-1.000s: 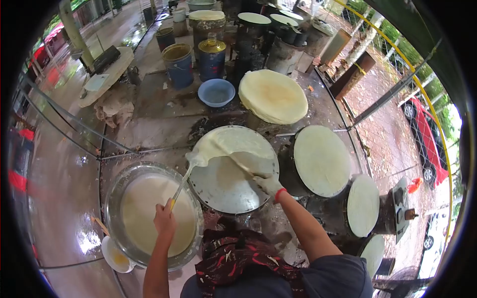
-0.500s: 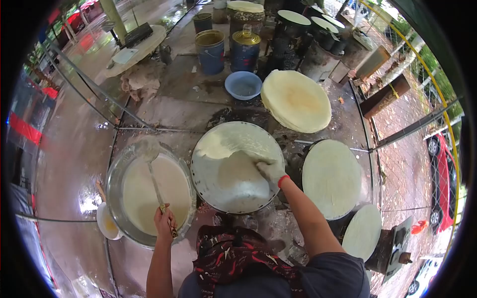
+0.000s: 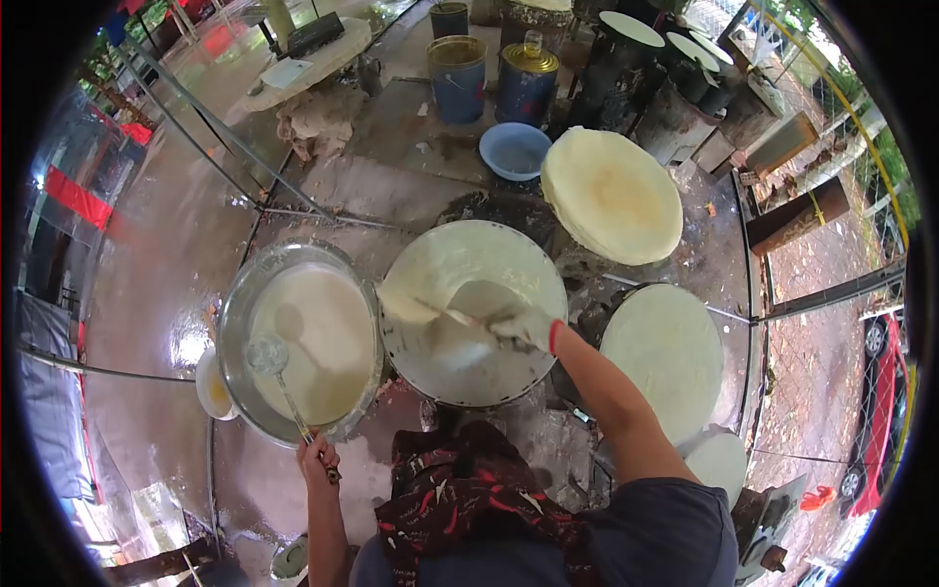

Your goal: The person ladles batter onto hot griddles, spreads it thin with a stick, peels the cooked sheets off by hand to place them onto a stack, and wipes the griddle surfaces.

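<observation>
My left hand (image 3: 320, 458) is closed round the handle of a long metal ladle (image 3: 267, 354). The ladle's bowl is over the left side of a wide metal basin (image 3: 233, 382), near the surface of the pale batter (image 3: 318, 323) inside. My right hand (image 3: 525, 328), in a whitish glove with a red cuff, reaches over a large round griddle (image 3: 469, 389). It grips a spreader (image 3: 464, 317), whose outline is smeared by motion and whose far end meets pale batter at the griddle's left. Pale batter coats the griddle's far part; grey metal shows nearer me.
A stack of thin flatbreads (image 3: 611, 196) lies beyond the griddle, right of a blue basin (image 3: 515, 152). Another pale round surface (image 3: 663, 357) stands to the right. Blue buckets (image 3: 457, 83) are at the back; a white bowl (image 3: 213, 386) sits left of the metal basin.
The ladle's bowl has moved from the basin's far rim down to over the batter. My right hand has shifted slightly left, and the spreader now shows reaching leftward. The view has shifted too.
</observation>
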Demonstrator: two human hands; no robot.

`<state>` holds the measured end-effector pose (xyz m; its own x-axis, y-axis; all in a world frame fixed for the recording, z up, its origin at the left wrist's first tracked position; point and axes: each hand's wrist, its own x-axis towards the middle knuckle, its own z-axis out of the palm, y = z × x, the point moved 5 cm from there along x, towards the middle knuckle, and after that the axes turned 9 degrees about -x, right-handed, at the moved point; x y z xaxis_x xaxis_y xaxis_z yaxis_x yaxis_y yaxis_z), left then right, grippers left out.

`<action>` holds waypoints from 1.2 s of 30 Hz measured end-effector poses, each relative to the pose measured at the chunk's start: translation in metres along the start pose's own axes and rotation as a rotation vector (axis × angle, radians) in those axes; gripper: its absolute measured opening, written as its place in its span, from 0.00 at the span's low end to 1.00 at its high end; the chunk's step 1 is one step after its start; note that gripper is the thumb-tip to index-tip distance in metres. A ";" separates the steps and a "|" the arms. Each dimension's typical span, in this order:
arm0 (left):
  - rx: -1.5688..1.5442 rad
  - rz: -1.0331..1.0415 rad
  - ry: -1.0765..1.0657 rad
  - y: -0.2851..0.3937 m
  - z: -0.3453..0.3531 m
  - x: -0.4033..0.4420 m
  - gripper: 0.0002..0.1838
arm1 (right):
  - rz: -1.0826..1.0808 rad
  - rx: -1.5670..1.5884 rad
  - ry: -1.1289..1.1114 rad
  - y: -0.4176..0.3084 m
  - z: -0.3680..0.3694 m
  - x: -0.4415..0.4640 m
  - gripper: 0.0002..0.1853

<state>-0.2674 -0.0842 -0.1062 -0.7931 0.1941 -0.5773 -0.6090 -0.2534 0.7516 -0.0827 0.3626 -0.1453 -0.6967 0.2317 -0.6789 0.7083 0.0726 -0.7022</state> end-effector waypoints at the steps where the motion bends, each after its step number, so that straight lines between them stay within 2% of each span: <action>1: -0.014 0.003 0.004 -0.001 0.000 -0.005 0.12 | -0.012 -0.100 -0.052 0.005 0.010 -0.015 0.18; 2: -0.010 0.005 0.004 -0.004 -0.002 -0.009 0.12 | 0.009 0.191 -0.095 0.043 0.031 -0.020 0.18; 4: -0.002 0.015 0.001 -0.009 -0.009 -0.016 0.12 | 0.036 0.383 -0.137 0.090 0.024 -0.030 0.17; 6: -0.009 0.003 -0.001 -0.015 -0.018 -0.018 0.11 | 0.054 0.194 -0.136 0.101 -0.012 -0.038 0.16; 7: -0.012 -0.006 -0.006 -0.019 -0.021 -0.020 0.11 | 0.037 0.335 -0.126 0.091 -0.024 -0.021 0.17; 9: -0.039 -0.017 0.019 -0.025 -0.017 -0.027 0.11 | -0.044 0.506 0.052 0.054 -0.040 0.018 0.18; 10: -0.052 -0.021 0.028 -0.027 -0.013 -0.029 0.11 | -0.109 0.533 0.216 0.037 -0.039 0.031 0.19; 13: -0.039 -0.027 0.012 -0.028 -0.009 -0.038 0.11 | -0.096 0.113 -0.091 -0.011 0.003 -0.001 0.14; 15: -0.039 -0.038 -0.028 -0.033 -0.011 -0.042 0.11 | -0.186 0.124 -0.137 0.027 0.012 0.002 0.15; 16: -0.043 -0.037 -0.049 -0.034 -0.012 -0.044 0.11 | -0.237 0.125 -0.162 0.023 0.013 -0.009 0.15; 17: -0.048 -0.034 -0.040 -0.036 -0.015 -0.046 0.11 | -0.138 0.184 -0.085 0.029 0.001 -0.022 0.17; 20: -0.066 -0.049 -0.025 -0.041 -0.024 -0.055 0.12 | -0.068 0.577 0.241 0.059 -0.024 0.008 0.17; 21: -0.086 -0.064 -0.024 -0.045 -0.029 -0.056 0.13 | 0.002 0.517 0.344 0.063 -0.026 0.025 0.17; 24: -0.135 -0.099 -0.031 -0.048 -0.039 -0.063 0.13 | -0.019 0.115 -0.068 0.030 0.008 -0.013 0.12; 25: -0.155 -0.110 -0.037 -0.049 -0.041 -0.064 0.14 | -0.093 0.036 -0.061 0.035 0.016 -0.019 0.12; 28: -0.125 -0.136 -0.090 -0.047 -0.050 -0.065 0.13 | -0.132 0.287 -0.058 0.057 0.019 -0.033 0.15; 29: -0.114 -0.137 -0.104 -0.043 -0.053 -0.063 0.13 | -0.108 0.311 0.094 0.062 0.013 -0.037 0.15; 32: -0.082 -0.162 -0.150 -0.034 -0.058 -0.055 0.12 | -0.067 0.557 0.310 0.073 0.025 -0.033 0.16; 33: -0.075 -0.175 -0.167 -0.031 -0.060 -0.049 0.12 | -0.055 0.343 0.258 0.063 0.037 -0.040 0.16; 36: -0.068 -0.235 -0.186 -0.023 -0.084 -0.027 0.14 | -0.137 0.266 0.070 0.092 0.079 -0.035 0.16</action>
<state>-0.2323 -0.1633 -0.1349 -0.6205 0.4239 -0.6598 -0.7796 -0.2428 0.5772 -0.0018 0.2841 -0.2032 -0.7674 0.3044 -0.5643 0.5476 -0.1469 -0.8238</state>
